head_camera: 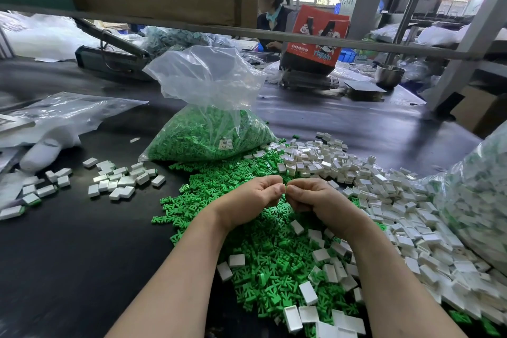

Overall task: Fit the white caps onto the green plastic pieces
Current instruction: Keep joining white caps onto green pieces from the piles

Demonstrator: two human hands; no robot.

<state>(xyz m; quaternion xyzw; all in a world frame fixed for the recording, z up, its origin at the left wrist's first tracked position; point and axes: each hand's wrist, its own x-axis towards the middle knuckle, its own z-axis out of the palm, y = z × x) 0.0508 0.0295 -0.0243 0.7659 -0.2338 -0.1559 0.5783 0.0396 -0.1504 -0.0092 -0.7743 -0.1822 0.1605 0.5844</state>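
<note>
Both hands (285, 195) pinch one small green piece (287, 187).

The red bag (318, 33) at the back says "TREND", and the small label (226, 143) on the clear bag of green pieces (208, 132) is too tiny to read.

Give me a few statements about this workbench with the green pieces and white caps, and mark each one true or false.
1. Both hands, left and right, meet over the loose green pieces. True.
2. The clear bag of green pieces lies behind the hands. True.
3. The white caps are piled mostly to the left of the hands. False: the big pile is to the right; a smaller white group lies left.
4. The red carton stands in front of the hands. False: it stands far behind.
</note>
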